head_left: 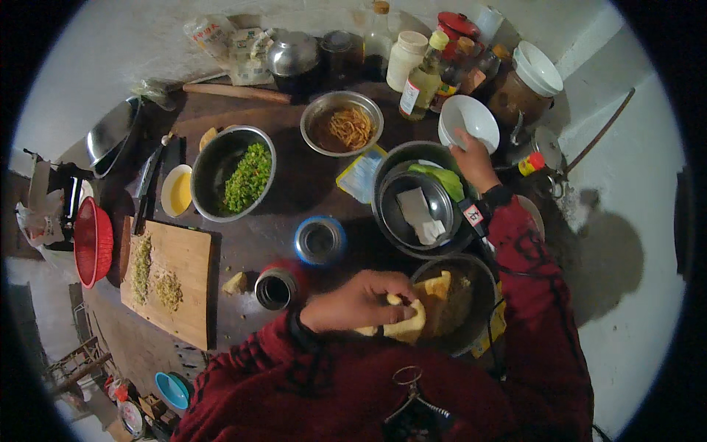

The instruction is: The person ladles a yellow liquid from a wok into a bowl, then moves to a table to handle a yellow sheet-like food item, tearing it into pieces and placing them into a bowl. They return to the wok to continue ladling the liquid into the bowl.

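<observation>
My left hand (368, 302), at the lower middle, is closed on a pale yellow piece of food (398, 328), beside a metal pot (482, 309) holding a yellow slab (434, 283) and brownish contents. My right hand (475, 166) grips the near rim of a white bowl (469, 118) at the back right. Below it sit nested steel bowls (392, 177) with green peppers (449, 184) and a pale packet (420, 214). An open blue-rimmed container (320, 239) and a red flask (276, 287) stand left of my left hand.
A cutting board (188, 287) with chopped bits, a knife (147, 177), a bowl of chopped greens (243, 173), a yellow-liquid bowl (177, 191), a red basket (92, 243) and a bowl of brown strands (342, 125) occupy the table (280, 199). Bottles (423, 81) and jars line the back.
</observation>
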A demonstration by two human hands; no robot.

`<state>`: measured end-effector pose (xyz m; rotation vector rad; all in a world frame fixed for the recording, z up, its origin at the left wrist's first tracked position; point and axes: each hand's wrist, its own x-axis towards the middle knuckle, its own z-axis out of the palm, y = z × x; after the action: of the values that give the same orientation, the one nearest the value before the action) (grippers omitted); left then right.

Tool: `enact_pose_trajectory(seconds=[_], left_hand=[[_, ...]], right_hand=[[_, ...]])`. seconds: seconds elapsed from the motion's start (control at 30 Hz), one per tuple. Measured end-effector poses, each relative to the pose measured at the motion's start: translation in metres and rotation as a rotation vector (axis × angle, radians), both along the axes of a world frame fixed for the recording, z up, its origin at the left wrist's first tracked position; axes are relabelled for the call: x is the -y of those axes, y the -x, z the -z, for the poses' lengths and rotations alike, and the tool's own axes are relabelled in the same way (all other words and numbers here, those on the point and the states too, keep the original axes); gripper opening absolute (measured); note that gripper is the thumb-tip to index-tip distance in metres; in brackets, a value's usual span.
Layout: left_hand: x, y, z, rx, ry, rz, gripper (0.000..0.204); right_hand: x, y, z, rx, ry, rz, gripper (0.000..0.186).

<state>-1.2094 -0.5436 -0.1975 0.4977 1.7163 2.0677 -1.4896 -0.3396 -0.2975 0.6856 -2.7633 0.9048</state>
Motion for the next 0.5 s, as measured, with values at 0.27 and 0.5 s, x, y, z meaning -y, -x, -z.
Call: enact_pose_trajectory(seconds=[0.27,0.5], left_hand=[[0.0,0.003,0.002,0.054,-0.019,0.022,0.015],[0.001,0.004,0.005,-0.005,-0.005,0.036,0.016]], right_hand=[[0.0,0.027,0.008,0.065,-0.144,-0.088,0.018],[0.001,0.022,-0.01,-0.164,-0.178,-0.029,0.016]])
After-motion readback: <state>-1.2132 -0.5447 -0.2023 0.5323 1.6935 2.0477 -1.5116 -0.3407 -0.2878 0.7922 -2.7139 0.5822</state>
